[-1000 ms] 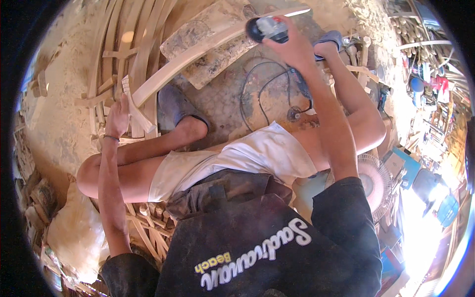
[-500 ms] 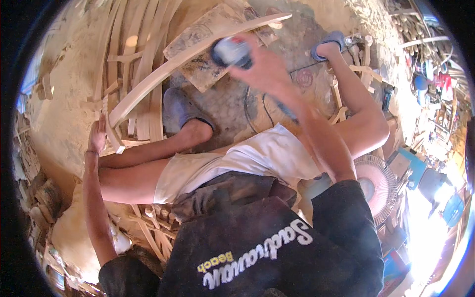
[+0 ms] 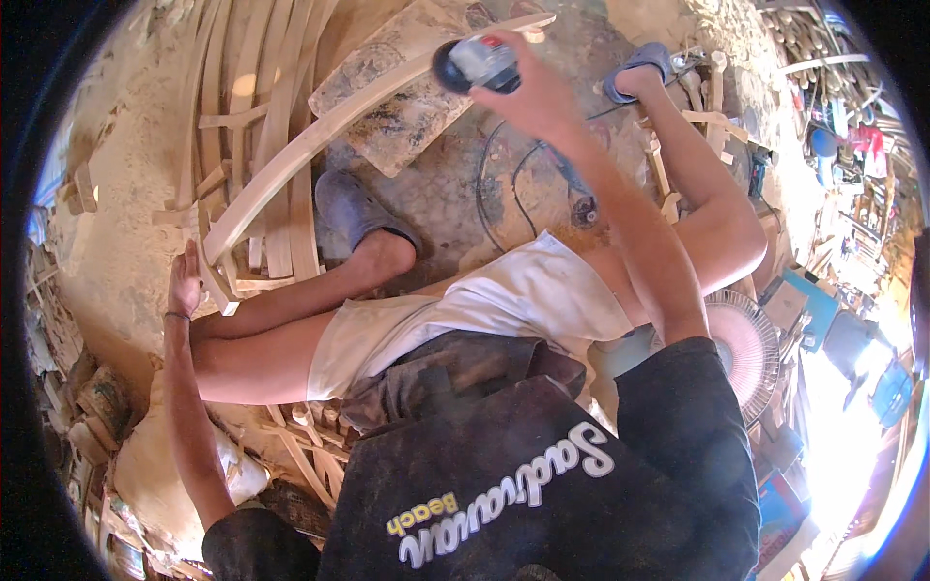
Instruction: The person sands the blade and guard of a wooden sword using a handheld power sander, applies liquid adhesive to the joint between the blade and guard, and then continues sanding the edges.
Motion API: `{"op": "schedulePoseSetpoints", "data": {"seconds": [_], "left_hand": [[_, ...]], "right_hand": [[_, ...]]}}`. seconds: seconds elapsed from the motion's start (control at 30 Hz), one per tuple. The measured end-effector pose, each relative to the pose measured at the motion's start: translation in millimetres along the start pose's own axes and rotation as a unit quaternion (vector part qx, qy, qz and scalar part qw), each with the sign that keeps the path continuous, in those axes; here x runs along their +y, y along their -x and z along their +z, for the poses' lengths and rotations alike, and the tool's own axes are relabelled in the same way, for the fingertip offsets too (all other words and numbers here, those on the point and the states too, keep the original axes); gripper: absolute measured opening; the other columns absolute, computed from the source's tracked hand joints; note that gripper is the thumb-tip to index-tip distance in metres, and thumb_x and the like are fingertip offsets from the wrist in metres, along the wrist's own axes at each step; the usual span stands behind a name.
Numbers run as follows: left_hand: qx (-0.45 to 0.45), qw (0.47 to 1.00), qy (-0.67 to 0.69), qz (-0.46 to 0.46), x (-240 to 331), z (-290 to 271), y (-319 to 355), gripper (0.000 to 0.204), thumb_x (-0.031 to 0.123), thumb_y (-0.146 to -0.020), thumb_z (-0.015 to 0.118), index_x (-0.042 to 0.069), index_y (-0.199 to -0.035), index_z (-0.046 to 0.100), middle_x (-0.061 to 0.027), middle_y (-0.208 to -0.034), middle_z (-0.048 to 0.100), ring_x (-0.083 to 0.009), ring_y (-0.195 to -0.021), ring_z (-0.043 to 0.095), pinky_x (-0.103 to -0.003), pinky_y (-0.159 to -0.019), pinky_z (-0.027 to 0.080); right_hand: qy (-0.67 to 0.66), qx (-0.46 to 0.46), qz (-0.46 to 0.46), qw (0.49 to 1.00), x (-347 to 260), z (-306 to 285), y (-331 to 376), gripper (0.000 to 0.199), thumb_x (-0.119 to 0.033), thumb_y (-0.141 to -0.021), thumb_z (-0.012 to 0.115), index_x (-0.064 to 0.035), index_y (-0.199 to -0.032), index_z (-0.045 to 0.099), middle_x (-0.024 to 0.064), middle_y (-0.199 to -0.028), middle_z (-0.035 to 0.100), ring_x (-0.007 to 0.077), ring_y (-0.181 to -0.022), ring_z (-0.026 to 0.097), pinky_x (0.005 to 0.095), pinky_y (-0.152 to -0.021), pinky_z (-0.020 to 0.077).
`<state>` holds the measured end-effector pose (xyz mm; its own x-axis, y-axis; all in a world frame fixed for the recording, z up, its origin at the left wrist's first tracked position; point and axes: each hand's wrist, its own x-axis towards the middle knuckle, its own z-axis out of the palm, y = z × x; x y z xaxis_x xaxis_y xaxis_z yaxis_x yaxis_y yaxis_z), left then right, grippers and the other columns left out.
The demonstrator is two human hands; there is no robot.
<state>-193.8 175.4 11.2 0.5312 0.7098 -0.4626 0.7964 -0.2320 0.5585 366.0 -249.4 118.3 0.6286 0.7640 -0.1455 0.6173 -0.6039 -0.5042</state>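
Observation:
A long curved wooden piece (image 3: pixel 320 136) slants from beside my left shin up across a dusty, worn block (image 3: pixel 402 116). My left hand (image 3: pixel 184 283) is at its near lower end, next to a short wooden stub (image 3: pixel 221 290); the fingers look closed against the wood, and the thumb is partly hidden. Gripped in my right hand (image 3: pixel 533 97) is an angle grinder (image 3: pixel 484 64), grey with a dark round disc. The disc is beside the upper part of the curved piece; I cannot tell whether it touches.
Several long wooden strips (image 3: pixel 257 116) lie at the left, past my clog (image 3: pixel 358 208). A black cable (image 3: pixel 518 194) loops over the floor between my legs. More wooden parts (image 3: pixel 717 116) lie near my right foot. A round fan (image 3: pixel 741 353) stands beside my right arm.
My right hand has moved the grinder slightly up and to the right along the curved piece. My left hand has shifted a little down and left with the wood's lower end.

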Motion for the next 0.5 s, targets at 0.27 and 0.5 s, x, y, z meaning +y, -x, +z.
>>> {"op": "schedulePoseSetpoints", "data": {"seconds": [0.27,0.5], "left_hand": [[-0.004,0.999,0.04,-0.036,5.1,3.4,-4.5,0.071,0.063,-0.116,0.042,0.006,-0.079,0.064,-0.0004,-0.066,0.056,-0.0108,-0.057,0.051,-0.034,-0.05,0.04],[-0.012,0.999,-0.051,0.007,-8.2,-74.1,-18.9,0.072,0.064,-0.115,0.042,0.004,-0.082,0.063,-0.0022,-0.066,0.054,-0.0145,-0.061,0.051,-0.037,-0.058,0.042]], "right_hand": [[0.067,0.088,0.08,0.991,75.5,-33.5,-33.3,0.083,-0.054,-0.085,0.086,-0.0298,-0.156,0.049,0.0214,-0.134,0.075,0.0433,-0.124,0.072,0.0495,-0.101,0.0576],[0.006,0.119,0.054,0.991,68.9,-28.6,3.0,0.084,-0.056,-0.084,0.086,-0.0284,-0.154,0.051,0.019,-0.136,0.074,0.0427,-0.123,0.072,0.0498,-0.102,0.0571]]}}
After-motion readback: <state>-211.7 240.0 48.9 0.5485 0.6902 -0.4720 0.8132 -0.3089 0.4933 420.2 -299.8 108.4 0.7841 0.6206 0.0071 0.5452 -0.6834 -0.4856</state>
